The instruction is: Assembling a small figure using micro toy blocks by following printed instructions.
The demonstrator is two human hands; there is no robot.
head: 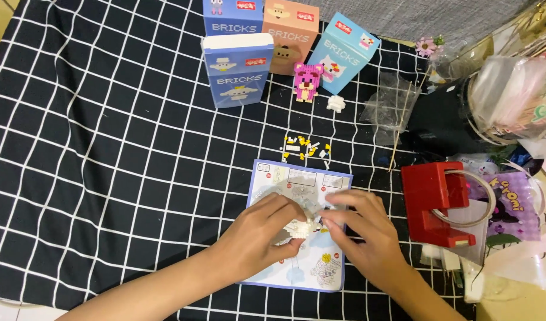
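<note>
L hand & R hand grips clamped on white brick build, orientation unclear, over instruction sheet

Small white brick model: partly assembled, blocky, pale white to cream. It sits above the centre of the instruction sheet, gripped from both sides, mostly hidden by fingers; its exact form cannot be told.

Instruction sheet: pale, blue-bordered, printed with step diagrams, lying flat on the cloth, long edge running toward 12 o'clock.

Loose bricks: a small scatter of white and yellow pieces, just beyond the sheet's top edge at 12 o'clock from the model.
</note>
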